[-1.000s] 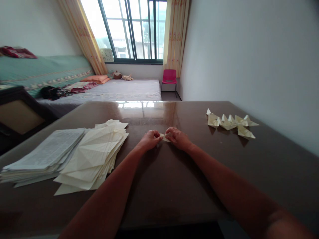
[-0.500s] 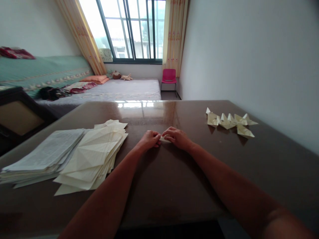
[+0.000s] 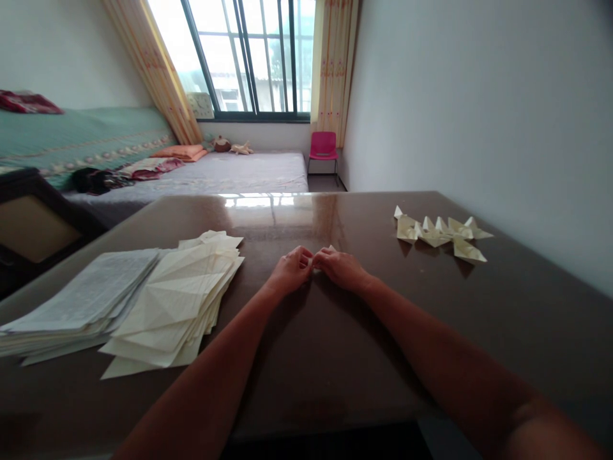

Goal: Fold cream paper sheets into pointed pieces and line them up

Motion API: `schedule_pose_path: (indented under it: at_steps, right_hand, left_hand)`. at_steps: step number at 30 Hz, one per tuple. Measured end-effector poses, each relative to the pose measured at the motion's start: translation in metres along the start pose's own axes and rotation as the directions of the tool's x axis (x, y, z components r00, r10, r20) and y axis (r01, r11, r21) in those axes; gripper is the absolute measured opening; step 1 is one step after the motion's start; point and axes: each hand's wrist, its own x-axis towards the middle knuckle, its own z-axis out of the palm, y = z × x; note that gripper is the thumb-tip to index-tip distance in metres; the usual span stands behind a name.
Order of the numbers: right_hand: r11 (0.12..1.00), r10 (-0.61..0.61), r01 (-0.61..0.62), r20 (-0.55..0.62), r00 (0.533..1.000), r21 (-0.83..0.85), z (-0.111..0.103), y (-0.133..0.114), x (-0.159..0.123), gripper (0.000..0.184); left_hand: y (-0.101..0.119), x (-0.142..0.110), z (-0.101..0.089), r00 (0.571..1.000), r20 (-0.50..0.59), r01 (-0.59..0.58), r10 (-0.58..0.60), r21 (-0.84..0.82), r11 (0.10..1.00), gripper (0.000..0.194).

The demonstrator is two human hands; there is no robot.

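Near the middle of the brown table (image 3: pixel 306 358), a small folded piece of cream paper (image 3: pixel 317 268) is pinched between my hands and mostly hidden by the fingers. My left hand (image 3: pixel 293 267) grips its left side with curled fingers. Closed on its right side is my right hand (image 3: pixel 339 267), fingertips almost meeting those of the left. Several folded paper boats (image 3: pixel 435 233) stand in a cluster at the right of the table. To the left lies a pile of creased cream paper sheets (image 3: pixel 177 291).
A stack of printed sheets (image 3: pixel 90 287) lies beside the creased pile. The white wall (image 3: pixel 479 115) runs along the table's right side. Beyond the far edge are a bed (image 3: pixel 239 169) and a pink chair (image 3: pixel 324 147). A dark wooden chair (image 3: pixel 43 217) stands at the left.
My hands have come closer together and turned around the small paper, so less of it shows. The paper boats and piles stay in place while the view shifts slightly.
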Motion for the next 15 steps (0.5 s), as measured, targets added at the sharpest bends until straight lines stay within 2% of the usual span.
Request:
schedule_pose_path:
  at_steps: [3, 6, 10, 15]
  right_hand:
    - [0.995, 0.044, -0.038, -0.057, 0.997, 0.097, 0.005, 0.002, 0.002, 0.020]
    - [0.982, 0.026, -0.001, -0.131, 0.991, 0.187, 0.011, 0.006, 0.004, 0.028]
    - [0.972, -0.006, 0.040, -0.148, 0.989, 0.230, 0.018, 0.013, 0.006, 0.019]
    - [0.956, 0.031, 0.027, -0.191, 0.981, 0.291, 0.023, 0.019, 0.009, 0.012]
  left_hand:
    - [-0.001, 0.001, 0.000, 0.997, -0.067, -0.024, 0.027, 0.034, 0.999, 0.028]
    - [0.000, 0.001, -0.002, 0.997, -0.057, -0.044, 0.050, 0.098, 0.994, 0.017]
    - [0.004, 0.000, -0.004, 0.997, -0.038, -0.064, 0.072, 0.187, 0.980, 0.009]
    - [0.002, 0.001, -0.007, 0.999, 0.044, 0.013, -0.016, 0.081, 0.997, 0.018]
